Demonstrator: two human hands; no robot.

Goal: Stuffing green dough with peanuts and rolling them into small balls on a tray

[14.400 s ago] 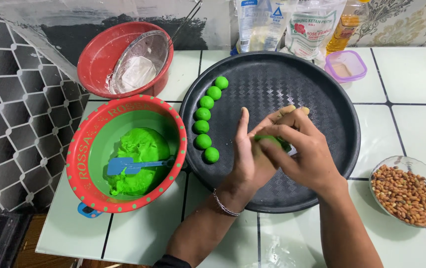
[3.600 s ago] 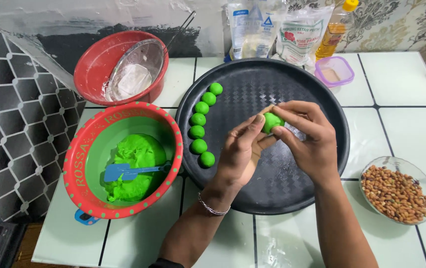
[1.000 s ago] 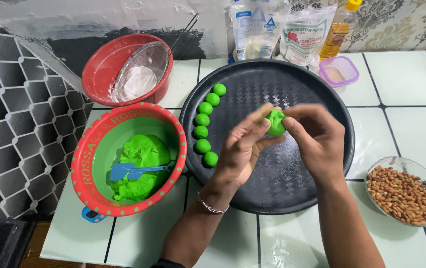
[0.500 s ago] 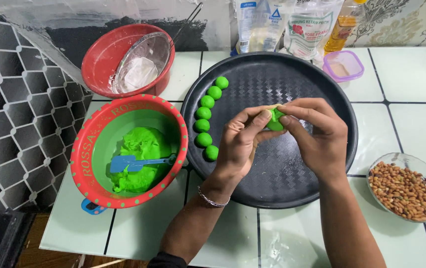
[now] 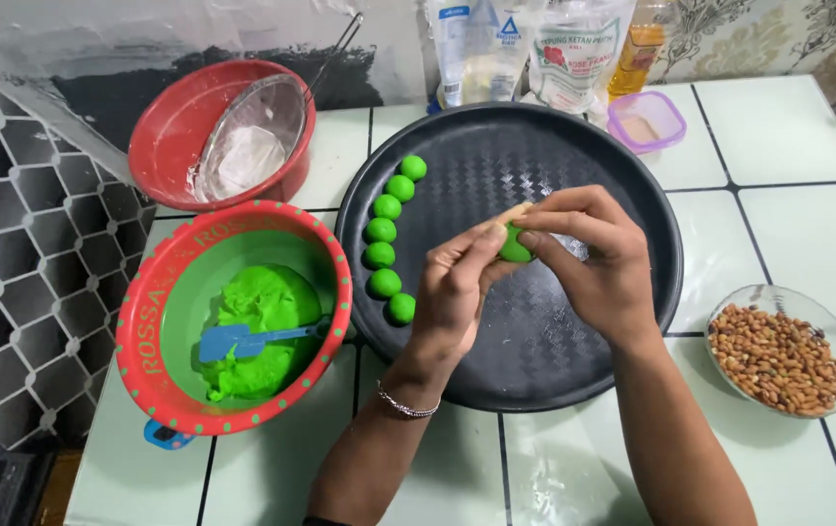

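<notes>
Bright green dough balls (image 5: 386, 234) sit on a black tray (image 5: 574, 156) with a woven pattern; left, a red bowl (image 5: 145, 302) (green-dotted rim, green inside) holds green dough (image 5: 262, 302) and a blue spatula (image 5: 242, 340).

Bright, even overhead light; sharp focus throughout. Soft shadows fall beneath the black tray (image 5: 622, 321) and the forearms below it. Mild glare marks the tray's textured centre; tile lines beside the tray bend slightly.
</notes>
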